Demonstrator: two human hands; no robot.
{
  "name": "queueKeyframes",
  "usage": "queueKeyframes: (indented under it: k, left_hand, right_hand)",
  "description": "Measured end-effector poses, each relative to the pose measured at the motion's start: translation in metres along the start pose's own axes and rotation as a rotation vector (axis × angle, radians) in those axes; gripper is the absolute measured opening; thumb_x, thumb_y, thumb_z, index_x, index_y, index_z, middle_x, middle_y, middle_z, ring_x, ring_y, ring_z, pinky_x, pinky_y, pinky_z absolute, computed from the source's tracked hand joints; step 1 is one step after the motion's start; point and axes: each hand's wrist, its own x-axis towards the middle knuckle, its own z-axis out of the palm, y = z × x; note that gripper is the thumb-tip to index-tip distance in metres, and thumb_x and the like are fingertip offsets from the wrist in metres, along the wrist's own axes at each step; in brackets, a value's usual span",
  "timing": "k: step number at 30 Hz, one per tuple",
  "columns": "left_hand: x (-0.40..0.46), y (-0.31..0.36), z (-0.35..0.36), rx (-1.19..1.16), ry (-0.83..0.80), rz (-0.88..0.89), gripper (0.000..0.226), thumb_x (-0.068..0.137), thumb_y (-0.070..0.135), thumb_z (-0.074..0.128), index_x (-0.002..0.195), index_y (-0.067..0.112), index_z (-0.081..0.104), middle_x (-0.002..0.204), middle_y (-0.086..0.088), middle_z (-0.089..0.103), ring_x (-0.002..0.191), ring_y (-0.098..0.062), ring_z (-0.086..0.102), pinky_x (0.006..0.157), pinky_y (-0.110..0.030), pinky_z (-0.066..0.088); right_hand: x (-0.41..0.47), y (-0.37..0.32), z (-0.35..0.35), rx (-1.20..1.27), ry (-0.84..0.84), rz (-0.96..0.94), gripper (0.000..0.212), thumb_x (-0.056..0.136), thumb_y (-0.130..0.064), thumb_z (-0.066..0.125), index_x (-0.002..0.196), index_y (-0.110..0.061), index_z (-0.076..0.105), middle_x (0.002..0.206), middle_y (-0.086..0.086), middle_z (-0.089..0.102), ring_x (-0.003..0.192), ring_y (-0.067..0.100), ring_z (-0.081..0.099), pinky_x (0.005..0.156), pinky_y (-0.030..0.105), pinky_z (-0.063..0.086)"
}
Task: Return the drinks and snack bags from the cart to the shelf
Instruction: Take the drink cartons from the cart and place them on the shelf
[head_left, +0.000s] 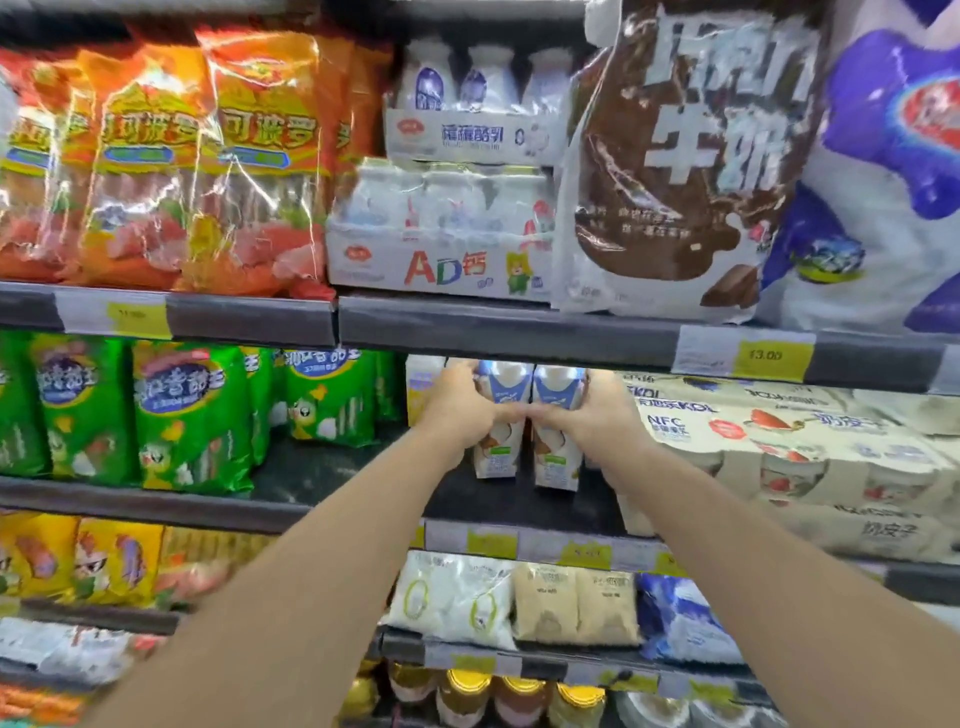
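Two white-and-blue drink cartons stand side by side on the middle shelf (519, 501). My left hand (457, 408) is wrapped around the left carton (496, 457). My right hand (587, 415) grips the right carton (557, 462). Both hands meet in front of the cartons, thumbs touching. The cartons' lower halves show below my fingers, resting upright on the dark shelf board. The cart is out of view.
Green snack bags (187, 415) fill the same shelf to the left; beige drink multipacks (789, 457) sit to the right. Above are orange snack bags (208, 156), white bottle packs (441, 223) and a brown milk bag (691, 166). Lower shelves hold more bags and jars.
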Motion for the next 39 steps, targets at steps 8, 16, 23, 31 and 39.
queueKeyframes:
  k: [8, 16, 23, 31, 39]
  left_hand:
    - [0.017, -0.009, 0.006, 0.106, -0.009, 0.165, 0.05, 0.062, 0.041, 0.092, 0.097, 0.016, 0.066, 0.089, -0.003, 0.073, 0.081, -0.017, 0.069, 0.073, -0.036, 0.06]
    - [0.009, -0.03, 0.002, 0.274, -0.123, 0.168, 0.036, 0.078, 0.028, 0.083, 0.1, 0.017, 0.057, 0.091, 0.009, 0.065, 0.084, -0.011, 0.061, 0.072, -0.026, 0.047]
    - [0.009, -0.028, 0.005, 0.283, -0.12, 0.148, 0.04, 0.082, 0.026, 0.079, 0.116, 0.018, 0.06, 0.111, 0.002, 0.069, 0.101, -0.018, 0.065, 0.087, -0.037, 0.056]
    - [0.009, -0.028, 0.005, 0.277, -0.107, 0.162, 0.038, 0.084, 0.023, 0.077, 0.117, 0.017, 0.059, 0.1, 0.008, 0.061, 0.091, -0.012, 0.057, 0.078, -0.028, 0.045]
    - [0.004, -0.03, 0.007, 0.307, -0.078, 0.183, 0.041, 0.085, 0.027, 0.076, 0.12, 0.016, 0.057, 0.116, -0.001, 0.068, 0.104, -0.019, 0.063, 0.086, -0.035, 0.053]
  right_hand:
    - [0.004, 0.003, 0.008, -0.136, 0.196, 0.055, 0.049, 0.071, -0.035, 0.087, 0.107, -0.009, 0.063, 0.1, 0.006, 0.072, 0.093, 0.023, 0.069, 0.077, 0.036, 0.057]
    - [-0.015, 0.019, 0.027, -0.311, 0.333, 0.082, 0.062, 0.074, -0.029, 0.085, 0.12, -0.008, 0.049, 0.116, 0.006, 0.059, 0.109, 0.023, 0.057, 0.089, 0.036, 0.048]
    - [-0.008, 0.014, 0.036, -0.384, 0.368, 0.079, 0.052, 0.075, -0.028, 0.082, 0.115, -0.011, 0.053, 0.115, 0.008, 0.058, 0.111, 0.026, 0.057, 0.095, 0.046, 0.05]
    - [0.001, 0.01, 0.037, -0.37, 0.393, 0.105, 0.05, 0.072, -0.026, 0.085, 0.109, -0.014, 0.053, 0.109, 0.007, 0.06, 0.103, 0.025, 0.061, 0.089, 0.045, 0.054]
    - [-0.001, 0.009, 0.037, -0.342, 0.367, 0.122, 0.052, 0.081, -0.022, 0.08, 0.121, -0.009, 0.05, 0.118, 0.008, 0.057, 0.112, 0.024, 0.056, 0.092, 0.035, 0.049]
